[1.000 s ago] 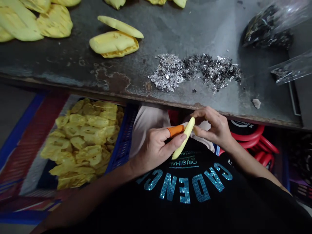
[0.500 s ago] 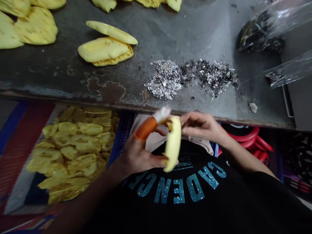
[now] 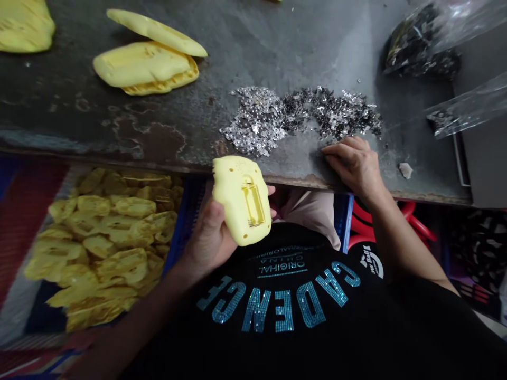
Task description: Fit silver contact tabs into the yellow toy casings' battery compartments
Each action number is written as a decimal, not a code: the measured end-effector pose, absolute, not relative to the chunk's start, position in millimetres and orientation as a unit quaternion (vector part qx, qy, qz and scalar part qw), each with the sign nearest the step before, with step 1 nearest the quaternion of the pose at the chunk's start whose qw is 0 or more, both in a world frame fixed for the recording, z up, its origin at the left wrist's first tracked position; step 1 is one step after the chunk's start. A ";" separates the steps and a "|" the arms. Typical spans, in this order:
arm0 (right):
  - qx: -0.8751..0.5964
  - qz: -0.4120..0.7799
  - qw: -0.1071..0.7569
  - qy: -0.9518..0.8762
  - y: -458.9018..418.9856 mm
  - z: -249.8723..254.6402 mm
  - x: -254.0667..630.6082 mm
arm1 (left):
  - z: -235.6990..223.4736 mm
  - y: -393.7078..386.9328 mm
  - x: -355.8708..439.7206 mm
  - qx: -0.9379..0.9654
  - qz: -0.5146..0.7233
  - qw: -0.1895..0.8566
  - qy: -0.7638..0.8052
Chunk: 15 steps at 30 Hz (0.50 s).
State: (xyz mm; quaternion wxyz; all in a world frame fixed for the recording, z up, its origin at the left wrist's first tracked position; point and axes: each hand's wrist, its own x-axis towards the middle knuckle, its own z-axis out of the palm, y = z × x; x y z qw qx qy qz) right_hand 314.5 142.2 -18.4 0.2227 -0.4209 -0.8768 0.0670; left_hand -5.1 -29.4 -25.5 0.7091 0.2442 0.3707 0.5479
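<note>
My left hand (image 3: 208, 235) is wrapped round a yellow plastic casing half (image 3: 232, 198), raised in front of the table edge. Its outer face is turned up, showing a rectangular battery compartment with metal at its ends and small holes near the rim. On the metal tabletop, my right hand (image 3: 360, 169) has its fingers pressed together at the near side of a heap of small dark metal pieces (image 3: 336, 113). Whatever lies between those fingertips is hidden. Left of that heap, and touching it, spreads a pile of small silvery metal pieces (image 3: 257, 121).
Two yellow casing parts (image 3: 146, 66) lean together on the tabletop (image 3: 154, 140). Below its edge, at left, a blue crate (image 3: 180, 227) holds several yellow casings (image 3: 122, 264). Clear plastic bags (image 3: 423, 58) of dark pieces lie at right, near a small pale lump (image 3: 405, 170).
The yellow casing has turned from edge-on to show its battery compartment. My right hand has left the casing and moved up and right onto the table beside the dark pieces.
</note>
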 end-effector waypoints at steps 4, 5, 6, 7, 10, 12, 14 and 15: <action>-0.462 0.094 0.225 -0.853 130.5 -10.6 323.8 | -23.5 -29.8 4.6 0.244 0.555 0.706 0.365; -0.471 0.092 0.223 -0.848 126.6 -9.5 326.8 | -22.7 -30.2 6.9 0.242 0.560 0.704 0.365; -0.479 0.089 0.221 -0.845 122.7 -9.1 329.9 | -22.3 -30.6 8.7 0.244 0.560 0.704 0.363; -0.485 0.087 0.220 -0.842 119.1 -9.4 332.7 | -22.3 -31.0 10.0 0.251 0.557 0.706 0.358; -0.493 0.088 0.235 -0.833 113.3 -13.0 337.9 | -23.8 -31.8 12.0 0.271 0.548 0.714 0.342; -0.491 0.099 0.249 -0.829 115.4 -16.2 338.4 | -24.4 -32.2 13.1 0.265 0.549 0.716 0.340; -0.481 0.120 0.253 -0.831 119.8 -17.7 336.9 | -24.2 -32.3 15.3 0.257 0.545 0.723 0.339; -0.472 0.131 0.252 -0.835 121.5 -17.1 335.3 | -23.9 -32.1 16.8 0.255 0.539 0.730 0.334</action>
